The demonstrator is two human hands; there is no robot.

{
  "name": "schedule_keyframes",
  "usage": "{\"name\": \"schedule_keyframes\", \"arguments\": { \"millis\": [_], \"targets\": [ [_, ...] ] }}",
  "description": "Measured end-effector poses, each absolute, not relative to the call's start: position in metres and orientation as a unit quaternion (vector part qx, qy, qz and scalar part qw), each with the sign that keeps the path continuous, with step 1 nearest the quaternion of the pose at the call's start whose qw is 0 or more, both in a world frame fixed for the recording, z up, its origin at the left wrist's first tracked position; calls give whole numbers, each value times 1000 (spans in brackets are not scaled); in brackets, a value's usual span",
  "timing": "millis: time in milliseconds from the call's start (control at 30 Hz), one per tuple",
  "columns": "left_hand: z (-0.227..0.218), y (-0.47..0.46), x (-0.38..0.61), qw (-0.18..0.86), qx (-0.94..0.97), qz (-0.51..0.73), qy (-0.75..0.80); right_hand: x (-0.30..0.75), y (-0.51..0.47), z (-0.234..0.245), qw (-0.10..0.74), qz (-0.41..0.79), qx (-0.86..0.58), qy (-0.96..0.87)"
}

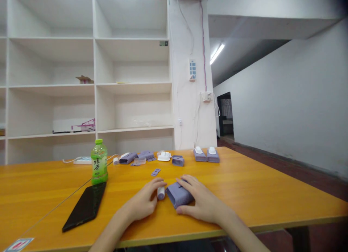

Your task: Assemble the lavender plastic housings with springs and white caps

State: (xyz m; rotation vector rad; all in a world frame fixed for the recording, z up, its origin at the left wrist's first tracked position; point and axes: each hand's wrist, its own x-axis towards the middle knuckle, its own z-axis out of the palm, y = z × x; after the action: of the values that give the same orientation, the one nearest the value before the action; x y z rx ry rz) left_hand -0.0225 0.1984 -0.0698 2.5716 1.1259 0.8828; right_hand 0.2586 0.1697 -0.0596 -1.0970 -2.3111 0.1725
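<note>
My left hand (148, 197) rests on the table with its fingers curled around a small white cylinder with a greyish-purple end (161, 194). My right hand (201, 199) grips a hollow purple plastic housing (178, 194), thumb at its near edge and fingers over its top. The housing's open end faces left, towards the cylinder, and the two parts lie close together. Just beyond them is a flat purple piece with holes (156, 172). Part of the housing is hidden under my right hand.
Along the table's (255, 186) far edge lie purple housings (128, 158), a clear box (140, 161), white parts (164, 156) and two housings with white tops (200, 156). A green bottle (99, 163) and black tablet (85, 206) are at left. White shelves (133, 85) stand behind.
</note>
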Motion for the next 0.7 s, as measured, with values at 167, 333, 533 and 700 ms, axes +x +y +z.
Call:
{"name": "schedule_keyframes", "arguments": {
  "millis": [167, 333, 533, 700],
  "targets": [
    [-67, 179, -17, 105, 874, 335, 336, 257, 170, -59, 315, 46, -413, -853],
    [-67, 166, -13, 152, 869, 344, 321, 259, 170, -59, 308, 48, -409, -858],
    [-73, 171, -9, 169, 864, 354, 315, 259, 170, -59, 303, 47, -403, -862],
    [-75, 171, -6, 192, 848, 382, 314, 259, 170, -60, 304, 42, -402, -863]
  ]
}}
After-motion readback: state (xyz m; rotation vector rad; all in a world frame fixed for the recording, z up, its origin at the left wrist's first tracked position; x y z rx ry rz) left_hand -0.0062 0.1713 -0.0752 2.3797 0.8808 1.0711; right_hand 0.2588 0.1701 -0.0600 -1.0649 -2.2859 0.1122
